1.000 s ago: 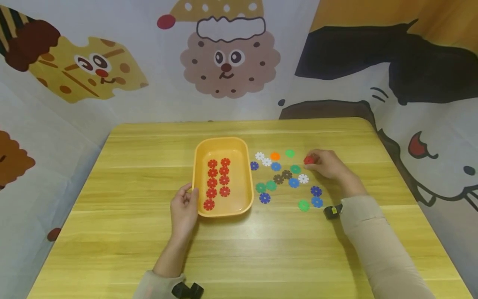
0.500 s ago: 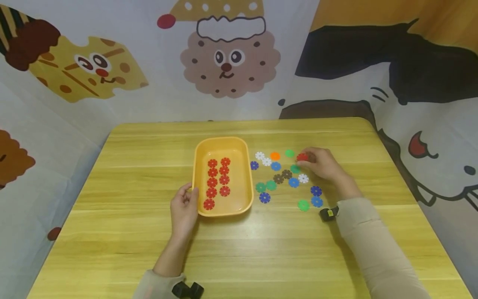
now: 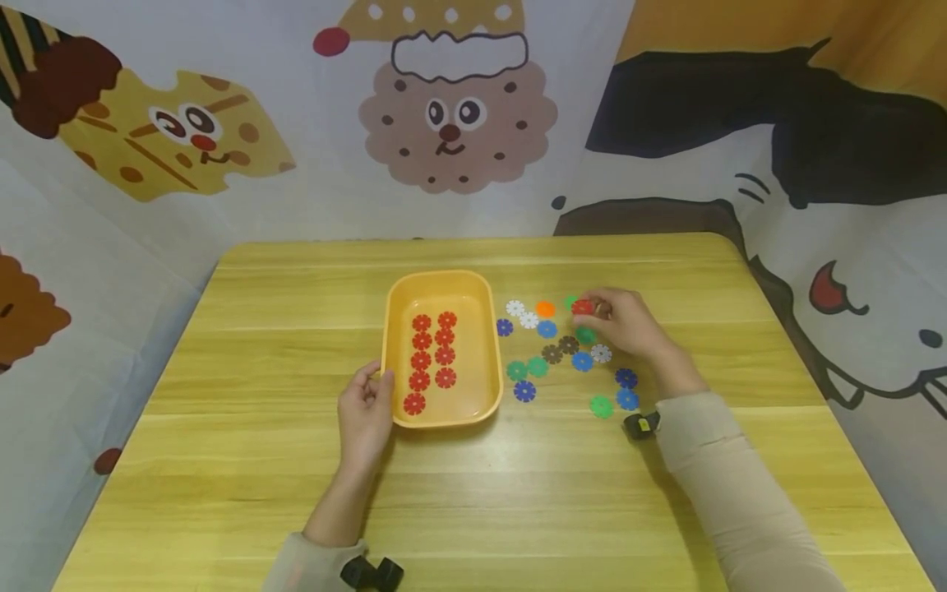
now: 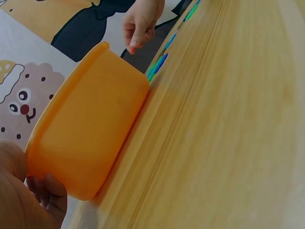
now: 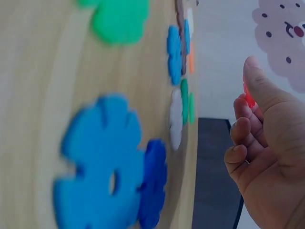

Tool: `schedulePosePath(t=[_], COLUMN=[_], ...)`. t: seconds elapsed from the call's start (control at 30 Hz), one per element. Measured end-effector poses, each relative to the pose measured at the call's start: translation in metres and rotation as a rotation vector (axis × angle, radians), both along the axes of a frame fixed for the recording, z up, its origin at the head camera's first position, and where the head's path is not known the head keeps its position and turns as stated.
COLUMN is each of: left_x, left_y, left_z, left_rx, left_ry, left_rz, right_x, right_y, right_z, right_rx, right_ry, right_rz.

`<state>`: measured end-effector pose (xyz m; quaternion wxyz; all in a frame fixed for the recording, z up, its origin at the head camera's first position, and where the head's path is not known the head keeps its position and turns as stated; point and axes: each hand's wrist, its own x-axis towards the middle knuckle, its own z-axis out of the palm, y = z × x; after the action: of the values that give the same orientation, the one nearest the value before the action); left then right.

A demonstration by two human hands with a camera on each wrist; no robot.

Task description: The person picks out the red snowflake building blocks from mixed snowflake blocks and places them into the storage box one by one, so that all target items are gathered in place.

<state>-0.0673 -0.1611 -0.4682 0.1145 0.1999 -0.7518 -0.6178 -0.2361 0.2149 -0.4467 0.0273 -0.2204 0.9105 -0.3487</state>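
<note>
My right hand (image 3: 629, 322) pinches a red notched plastic disc (image 3: 582, 307) between thumb and fingers, held above the table among loose discs. In the right wrist view, the red disc (image 5: 249, 98) shows behind the thumb, raised off the tabletop. A yellow-orange tray (image 3: 484, 403) stands left of the loose discs, with two columns of red discs (image 3: 420, 360) lying inside. At the tray's left wall, my left hand (image 3: 366, 419) grips the rim, thumb at the near side. The left wrist view has the tray's outer wall (image 4: 90, 119) beside that hand (image 4: 28, 195).
Right of the tray lie several loose discs: white (image 3: 515, 308), orange (image 3: 545, 309), brown (image 3: 552, 354), green (image 3: 602, 406) and blue (image 3: 627, 400). All rest on a wooden table (image 3: 473, 510). A cartoon-printed cloth (image 3: 311, 197) hangs behind it.
My right hand has moved left with the red disc, from the right edge of the loose discs to beside the upper green one. The left hand and tray stay in place.
</note>
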Motion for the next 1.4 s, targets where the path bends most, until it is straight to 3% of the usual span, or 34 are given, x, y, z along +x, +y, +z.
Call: schedulePosePath(t=[0.4, 0.73, 0.93, 1.23, 1.4], left_x=[0.0, 0.0, 0.0, 0.001, 0.001], left_y=[0.001, 0.001, 0.001, 0.001, 0.001], left_z=[0.0, 0.0, 0.0, -0.002, -0.001], left_rx=[0.002, -0.009, -0.013, -0.002, 0.002], left_ry=[0.022, 0.02, 0.009, 0.021, 0.025], left_rz=[0.0, 0.0, -0.001, 0.004, 0.0], right_x=[0.008, 0.014, 0.02, 0.029, 0.032], right_y=[-0.025, -0.046, -0.063, -0.082, -0.09], right_z=[0.008, 0.003, 0.01, 0.016, 0.016], right_rx=[-0.055, -0.074, -0.099, -0.117, -0.128], right_ry=[-0.002, 0.009, 0.042, -0.041, -0.038], right_rz=[0.074, 0.113, 0.163, 0.181, 0.211])
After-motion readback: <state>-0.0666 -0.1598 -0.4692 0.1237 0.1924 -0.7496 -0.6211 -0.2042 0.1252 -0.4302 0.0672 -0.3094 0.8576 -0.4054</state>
